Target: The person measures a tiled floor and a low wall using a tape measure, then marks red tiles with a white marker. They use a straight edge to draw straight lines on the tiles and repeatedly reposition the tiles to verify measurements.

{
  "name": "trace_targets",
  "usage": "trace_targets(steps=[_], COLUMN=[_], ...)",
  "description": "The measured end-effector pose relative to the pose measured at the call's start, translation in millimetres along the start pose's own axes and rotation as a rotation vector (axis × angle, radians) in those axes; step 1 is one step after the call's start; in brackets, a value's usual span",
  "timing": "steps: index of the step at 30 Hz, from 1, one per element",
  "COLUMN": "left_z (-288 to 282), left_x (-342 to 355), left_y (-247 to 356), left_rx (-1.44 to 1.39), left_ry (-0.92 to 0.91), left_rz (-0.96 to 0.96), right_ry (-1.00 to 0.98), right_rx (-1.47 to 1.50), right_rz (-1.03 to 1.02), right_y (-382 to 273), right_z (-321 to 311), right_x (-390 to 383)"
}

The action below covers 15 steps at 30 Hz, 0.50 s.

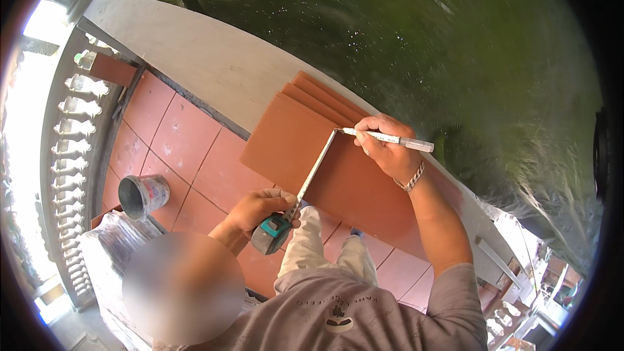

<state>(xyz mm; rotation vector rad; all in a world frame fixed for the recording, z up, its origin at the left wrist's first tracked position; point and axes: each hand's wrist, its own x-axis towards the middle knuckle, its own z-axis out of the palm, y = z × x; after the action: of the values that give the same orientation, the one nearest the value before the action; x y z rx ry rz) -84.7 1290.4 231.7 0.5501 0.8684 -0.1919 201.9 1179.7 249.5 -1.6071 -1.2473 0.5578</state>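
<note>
My left hand (263,208) is closed on a teal-and-grey tape measure (270,234). Its extended blade (315,167) slants up across terracotta tiles (279,136), several of which lie fanned out on a pale ledge (182,52). My right hand (387,149) grips a white marker (413,143), its tip at the far end of the blade on a tile. Beneath that hand, a darker reddish tile surface (357,201) extends rightward. A round blurred patch at lower left hides part of my left arm.
Beyond the ledge spreads a glossy dark green surface (468,45). A white balustrade (75,149) runs along the left. On the pink tiled floor (172,133) stands a grey bucket (146,195), near plastic-wrapped material (107,253). My legs are below the tiles.
</note>
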Motion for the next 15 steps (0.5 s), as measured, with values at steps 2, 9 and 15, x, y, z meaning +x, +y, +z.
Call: trace_targets(steps=[2, 9, 15], left_z=[6, 23, 38], left_x=[2, 6, 4], left_y=[-6, -23, -30], left_rx=[-0.013, 0.009, 0.07], left_ry=[0.036, 0.061, 0.094], left_rz=[-0.018, -0.058, -0.022], right_ry=[0.01, -0.04, 0.018], right_rx=[0.021, 0.012, 0.006], right_rz=[0.016, 0.028, 0.008], right_y=[3, 8, 9], right_z=[-4, -25, -27], right_x=[-6, -27, -38])
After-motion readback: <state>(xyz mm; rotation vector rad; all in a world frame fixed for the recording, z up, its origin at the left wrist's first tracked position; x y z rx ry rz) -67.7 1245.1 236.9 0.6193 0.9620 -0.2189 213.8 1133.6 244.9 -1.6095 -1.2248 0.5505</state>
